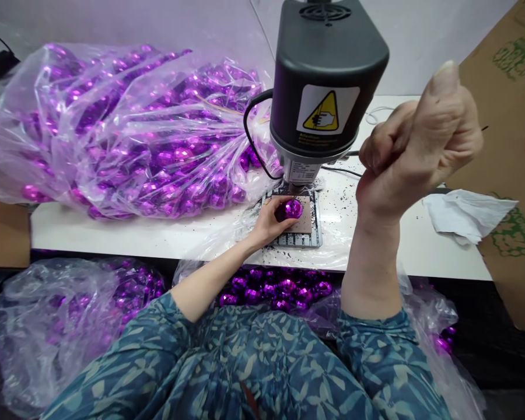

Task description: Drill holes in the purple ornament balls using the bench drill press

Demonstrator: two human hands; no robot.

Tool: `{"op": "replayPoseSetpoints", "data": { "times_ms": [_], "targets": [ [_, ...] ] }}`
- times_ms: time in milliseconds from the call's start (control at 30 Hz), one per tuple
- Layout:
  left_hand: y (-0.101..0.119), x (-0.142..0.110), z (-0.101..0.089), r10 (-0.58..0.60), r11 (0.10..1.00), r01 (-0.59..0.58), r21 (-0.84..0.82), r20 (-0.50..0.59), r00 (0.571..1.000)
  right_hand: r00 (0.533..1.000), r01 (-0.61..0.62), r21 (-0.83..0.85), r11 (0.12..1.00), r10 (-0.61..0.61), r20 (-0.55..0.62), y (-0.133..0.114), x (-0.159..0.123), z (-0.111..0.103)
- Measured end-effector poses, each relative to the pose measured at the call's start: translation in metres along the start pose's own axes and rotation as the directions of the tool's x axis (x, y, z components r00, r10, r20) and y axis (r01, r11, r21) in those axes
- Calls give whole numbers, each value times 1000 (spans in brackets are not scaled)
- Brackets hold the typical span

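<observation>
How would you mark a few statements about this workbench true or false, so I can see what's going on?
1. The left hand holds a purple ball. True.
2. The right hand lies flat on the table. False: the right hand is raised, its fingers curled around a dark rod.
3. The machine bears a sticker with a yellow triangle. True.
4. The big bag on the table holds green balls. False: the bag holds purple ones.
5. A board sits on a slotted plate. True.
</observation>
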State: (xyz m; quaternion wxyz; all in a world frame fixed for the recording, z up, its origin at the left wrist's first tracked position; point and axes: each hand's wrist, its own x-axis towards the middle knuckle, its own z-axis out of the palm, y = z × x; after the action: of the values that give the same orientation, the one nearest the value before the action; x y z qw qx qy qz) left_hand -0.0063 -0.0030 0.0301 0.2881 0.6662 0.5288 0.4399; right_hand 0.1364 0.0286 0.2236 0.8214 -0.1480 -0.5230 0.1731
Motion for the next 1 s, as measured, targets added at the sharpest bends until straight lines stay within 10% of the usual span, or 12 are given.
{"op": "replayPoseSetpoints", "data": {
  "times_ms": [767,1000],
  "targets": [
    [-7,-2,2,9,999,-10,-39,-16,1000,963,231,-112,966,-244,-117,23,-52,-32],
    [-8,-1,3,4,999,-5,-44,-16,1000,916,398,20,917,-399,36,27,-51,-32]
  ]
}}
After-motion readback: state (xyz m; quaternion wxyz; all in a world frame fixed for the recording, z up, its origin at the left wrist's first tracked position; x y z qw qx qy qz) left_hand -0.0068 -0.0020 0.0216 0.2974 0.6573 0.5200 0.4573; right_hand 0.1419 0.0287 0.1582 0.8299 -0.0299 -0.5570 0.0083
